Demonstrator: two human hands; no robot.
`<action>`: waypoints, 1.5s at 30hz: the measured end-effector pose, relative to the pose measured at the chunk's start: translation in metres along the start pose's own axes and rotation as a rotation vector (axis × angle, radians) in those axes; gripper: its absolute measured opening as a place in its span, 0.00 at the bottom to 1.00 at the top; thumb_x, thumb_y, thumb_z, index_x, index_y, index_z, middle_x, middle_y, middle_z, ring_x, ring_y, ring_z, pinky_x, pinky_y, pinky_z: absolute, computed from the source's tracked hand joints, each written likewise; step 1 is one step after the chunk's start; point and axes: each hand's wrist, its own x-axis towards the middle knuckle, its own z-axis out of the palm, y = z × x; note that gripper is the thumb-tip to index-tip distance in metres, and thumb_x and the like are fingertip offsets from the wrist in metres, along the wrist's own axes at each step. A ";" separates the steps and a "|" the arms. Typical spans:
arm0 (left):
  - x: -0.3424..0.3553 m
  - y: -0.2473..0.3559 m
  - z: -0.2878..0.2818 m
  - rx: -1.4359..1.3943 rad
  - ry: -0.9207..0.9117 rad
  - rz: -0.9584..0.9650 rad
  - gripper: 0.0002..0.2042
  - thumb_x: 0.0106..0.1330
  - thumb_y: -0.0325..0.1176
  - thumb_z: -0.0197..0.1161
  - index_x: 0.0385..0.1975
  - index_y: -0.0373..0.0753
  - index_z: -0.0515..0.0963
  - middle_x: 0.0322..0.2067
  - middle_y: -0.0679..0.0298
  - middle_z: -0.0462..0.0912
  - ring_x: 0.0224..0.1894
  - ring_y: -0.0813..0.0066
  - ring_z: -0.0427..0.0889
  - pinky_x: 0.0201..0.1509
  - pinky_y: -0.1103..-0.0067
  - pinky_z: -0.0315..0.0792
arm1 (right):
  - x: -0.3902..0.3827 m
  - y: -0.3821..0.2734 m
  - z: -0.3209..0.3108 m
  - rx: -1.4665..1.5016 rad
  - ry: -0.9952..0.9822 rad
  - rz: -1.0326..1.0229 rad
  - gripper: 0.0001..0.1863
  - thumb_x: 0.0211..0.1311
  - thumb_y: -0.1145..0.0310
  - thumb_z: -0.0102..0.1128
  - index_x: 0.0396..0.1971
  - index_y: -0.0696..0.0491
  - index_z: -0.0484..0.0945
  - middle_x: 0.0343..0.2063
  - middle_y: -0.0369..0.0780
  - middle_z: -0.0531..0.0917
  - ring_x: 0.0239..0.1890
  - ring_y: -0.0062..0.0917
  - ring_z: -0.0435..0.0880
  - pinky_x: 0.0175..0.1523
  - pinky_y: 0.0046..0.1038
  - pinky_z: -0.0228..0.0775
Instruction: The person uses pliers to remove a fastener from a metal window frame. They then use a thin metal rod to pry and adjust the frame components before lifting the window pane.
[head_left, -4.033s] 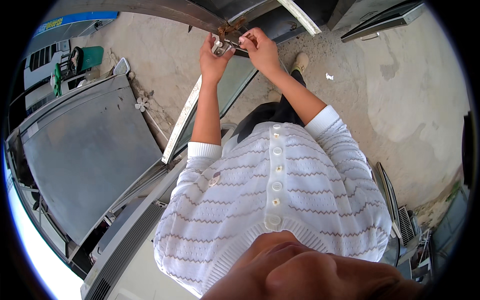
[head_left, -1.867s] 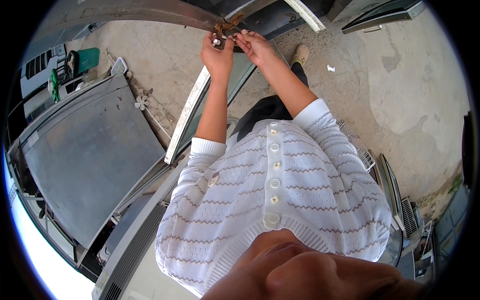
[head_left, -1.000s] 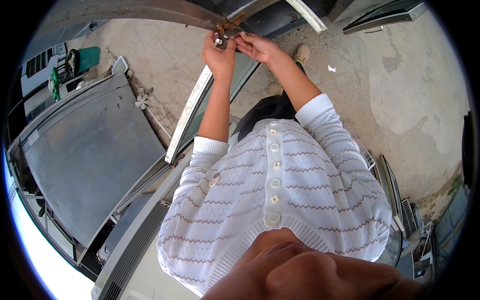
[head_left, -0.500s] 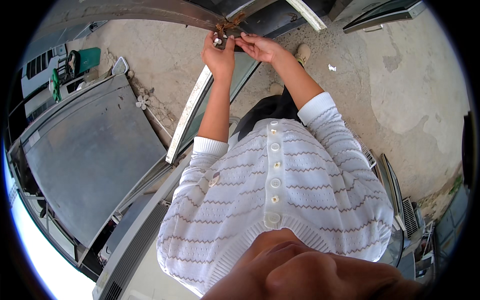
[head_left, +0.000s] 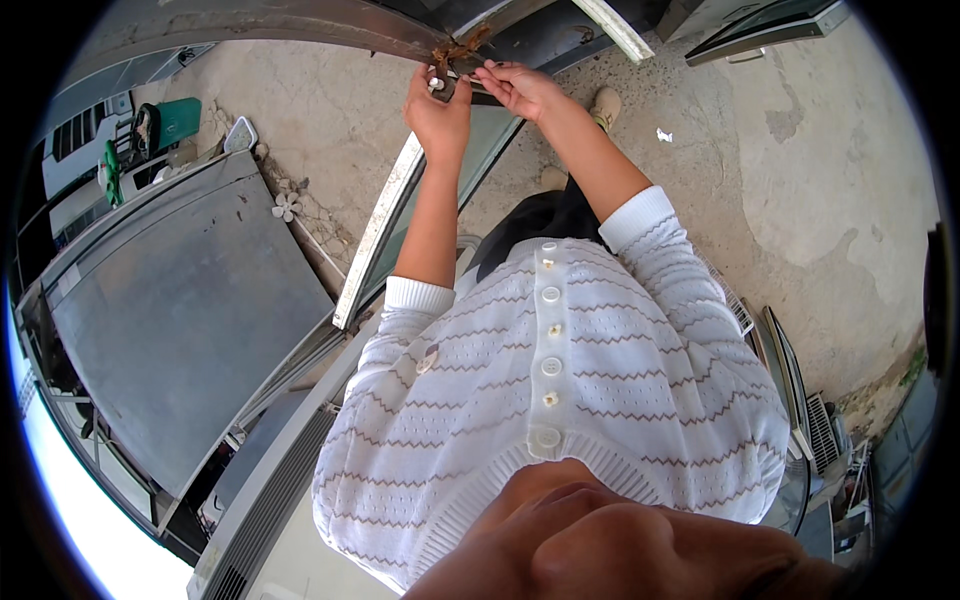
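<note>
Beside rusted brown metalwork (head_left: 464,46), left hand (head_left: 440,118) curls fingers round small silvery metal fitting (head_left: 439,89), right hand (head_left: 528,93) bunches fingers, grip indiscernible: apparent close handling, requiring steadiness.

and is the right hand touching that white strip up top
Apart. The head view shows it: the dark panel is visible in the gap between the right hand and the white strip.
</note>
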 end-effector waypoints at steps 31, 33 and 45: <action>-0.001 0.007 -0.006 0.113 -0.092 0.059 0.28 0.53 0.35 0.68 0.51 0.25 0.68 0.42 0.49 0.78 0.44 0.59 0.78 0.49 0.72 0.70 | -0.047 -0.001 0.036 -0.661 -0.006 -0.679 0.08 0.59 0.73 0.60 0.26 0.58 0.70 0.24 0.40 0.81 0.31 0.25 0.85 0.32 0.21 0.78; -0.002 0.007 -0.011 0.183 -0.121 0.091 0.30 0.52 0.35 0.69 0.52 0.26 0.67 0.45 0.48 0.76 0.48 0.56 0.75 0.52 0.71 0.68 | -0.057 -0.001 0.045 -0.901 0.021 -0.807 0.09 0.58 0.71 0.62 0.25 0.57 0.71 0.22 0.39 0.81 0.28 0.24 0.85 0.29 0.22 0.76; 0.008 -0.021 -0.003 -0.039 -0.243 0.128 0.25 0.54 0.30 0.62 0.54 0.35 0.68 0.46 0.53 0.73 0.50 0.55 0.70 0.53 0.66 0.63 | -0.057 0.017 0.070 -1.772 -0.009 -1.539 0.04 0.49 0.68 0.57 0.26 0.49 0.74 0.21 0.36 0.80 0.23 0.31 0.82 0.23 0.30 0.72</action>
